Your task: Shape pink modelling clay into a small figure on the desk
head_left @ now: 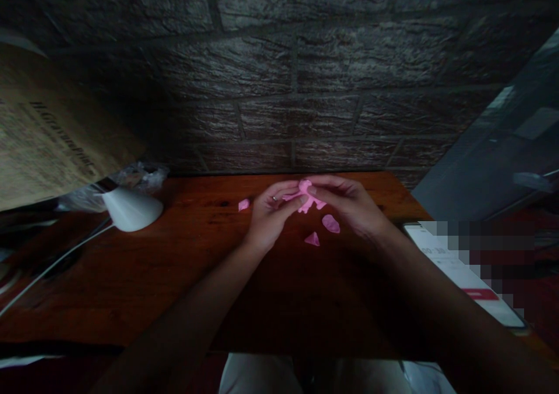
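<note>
Between my two hands is a small pink figure (308, 198) that looks like modelling clay, with a round top and several short limb-like parts. My left hand (274, 209) pinches it from the left, thumb in front, and wears a ring. From the right, my right hand (349, 201) grips it with thumb and fingers near the round top. Below the figure on the wooden table lie a flat oval pink piece (331, 223) and a triangular pink piece (312, 239). Another small pink lump (243, 205) rests left of my left hand.
The wooden table (174, 283) meets a dark brick wall (279, 91) at the back. A white lamp-like cone (133, 209) with a cable stands left, beside a brown paper bag (52, 132) and clear plastic (142, 176). At the right edge lies a lit phone (458, 272), partly pixelated.
</note>
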A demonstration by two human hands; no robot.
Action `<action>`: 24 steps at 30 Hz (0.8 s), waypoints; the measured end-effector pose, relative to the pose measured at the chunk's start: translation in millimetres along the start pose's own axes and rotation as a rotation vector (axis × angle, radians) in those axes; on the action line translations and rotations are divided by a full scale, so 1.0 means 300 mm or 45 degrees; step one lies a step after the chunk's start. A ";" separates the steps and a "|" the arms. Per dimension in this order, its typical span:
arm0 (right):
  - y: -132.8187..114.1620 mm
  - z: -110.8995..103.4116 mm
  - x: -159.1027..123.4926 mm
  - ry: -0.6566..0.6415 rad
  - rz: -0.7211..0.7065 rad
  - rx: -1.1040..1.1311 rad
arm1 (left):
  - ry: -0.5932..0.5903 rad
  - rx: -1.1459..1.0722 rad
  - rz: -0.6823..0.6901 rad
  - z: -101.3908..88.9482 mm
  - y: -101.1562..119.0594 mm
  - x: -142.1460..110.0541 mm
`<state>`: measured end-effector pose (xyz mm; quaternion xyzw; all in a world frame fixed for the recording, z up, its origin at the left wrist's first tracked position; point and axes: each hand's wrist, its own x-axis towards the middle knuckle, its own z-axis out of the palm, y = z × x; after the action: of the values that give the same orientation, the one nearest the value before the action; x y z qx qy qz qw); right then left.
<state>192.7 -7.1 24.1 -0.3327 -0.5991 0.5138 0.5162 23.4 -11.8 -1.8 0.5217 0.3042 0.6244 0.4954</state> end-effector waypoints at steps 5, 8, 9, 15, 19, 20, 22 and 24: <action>0.004 -0.002 0.000 -0.025 -0.039 -0.021 | 0.041 0.051 0.029 0.002 0.001 -0.004; 0.001 0.000 -0.002 -0.009 -0.039 -0.028 | 0.030 0.037 0.023 0.004 0.003 -0.005; -0.001 0.001 -0.003 -0.010 -0.039 -0.023 | 0.024 0.028 0.019 0.004 0.004 -0.005; 0.005 0.006 -0.003 0.008 -0.018 0.064 | 0.036 -0.008 0.022 0.007 0.012 -0.002; 0.011 0.008 0.000 0.000 0.001 0.091 | 0.037 -0.022 0.010 0.011 0.017 -0.003; 0.011 0.008 0.000 -0.007 0.004 0.087 | 0.040 -0.015 0.002 0.011 0.018 -0.004; 0.011 0.008 0.001 -0.010 0.013 0.079 | 0.043 -0.002 -0.006 0.012 0.019 -0.005; 0.012 0.009 0.001 0.000 0.022 0.081 | 0.039 0.000 -0.005 0.013 0.019 -0.006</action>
<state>189.6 -6.6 20.9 -0.3214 -0.5795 0.5370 0.5221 25.3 -15.7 3.6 0.5113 0.3128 0.6313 0.4920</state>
